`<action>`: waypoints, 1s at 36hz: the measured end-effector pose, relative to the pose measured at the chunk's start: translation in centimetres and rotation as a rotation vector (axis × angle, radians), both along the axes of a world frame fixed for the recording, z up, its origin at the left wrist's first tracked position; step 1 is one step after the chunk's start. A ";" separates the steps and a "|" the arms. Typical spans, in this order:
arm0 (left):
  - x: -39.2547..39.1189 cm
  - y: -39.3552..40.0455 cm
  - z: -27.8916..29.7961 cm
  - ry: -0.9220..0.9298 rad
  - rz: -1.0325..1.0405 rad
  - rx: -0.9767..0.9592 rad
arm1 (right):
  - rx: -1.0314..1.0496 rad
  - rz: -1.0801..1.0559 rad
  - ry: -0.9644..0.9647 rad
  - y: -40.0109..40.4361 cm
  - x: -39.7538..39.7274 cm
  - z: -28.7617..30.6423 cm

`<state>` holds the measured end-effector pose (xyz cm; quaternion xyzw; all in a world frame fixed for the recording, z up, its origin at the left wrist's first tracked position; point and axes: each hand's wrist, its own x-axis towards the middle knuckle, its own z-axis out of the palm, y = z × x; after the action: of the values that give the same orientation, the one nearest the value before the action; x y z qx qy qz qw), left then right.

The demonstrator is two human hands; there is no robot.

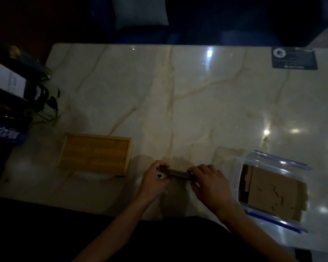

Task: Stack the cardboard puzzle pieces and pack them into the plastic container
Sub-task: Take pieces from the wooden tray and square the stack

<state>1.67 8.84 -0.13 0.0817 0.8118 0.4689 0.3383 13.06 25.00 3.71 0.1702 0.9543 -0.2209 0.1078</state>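
**Stack squared up between both hands**

The left hand (155, 179) and right hand (209, 183) each pinch one end of a thin stack (176, 173) of cardboard pieces, fingers curled over the top edge and thumbs underneath. The stack stands on its long edge, at or just above the counter (178, 101); the dim light hides whether it touches. Holding it by both ends this way looks meant to press the pieces flush so they travel as one block rather than fanning apart.

The container (240, 167) sits open to the right, near the right hand but apart from it. Cardboard (273, 191) already lies flat on its floor, so part of the packing seems done. A wooden tray (95, 154) rests to the left of the hands, just beside the left one, and looks bare inside.

The stack lies midway between tray and container, directly in front of the person. The next move probably calls for carrying it rightward and lowering it flat onto the cardboard inside.
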 end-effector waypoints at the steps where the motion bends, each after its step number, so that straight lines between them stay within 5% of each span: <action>1: 0.2 0.1 -0.1 -0.010 0.008 0.007 | 0.054 0.052 -0.004 -0.3 -0.4 0.1; 10: 0.8 -0.3 -0.4 -0.019 0.032 0.044 | 0.195 0.127 0.016 -1.5 -2.3 0.2; 21: 1.3 -1.6 0.5 0.010 0.454 0.175 | 0.161 0.127 -0.001 -1.2 -2.5 0.0; 29: 2.8 -0.9 0.3 -0.236 0.083 0.239 | 0.170 0.124 0.003 -1.1 -2.4 0.2; 36: -0.4 -0.9 1.8 -0.096 0.571 0.229 | 0.173 0.132 -0.009 -1.0 -2.3 0.0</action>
<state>1.31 7.92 1.69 -0.1341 0.7270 0.6367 0.2195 10.72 23.98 3.67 0.1167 0.9784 -0.1291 0.1115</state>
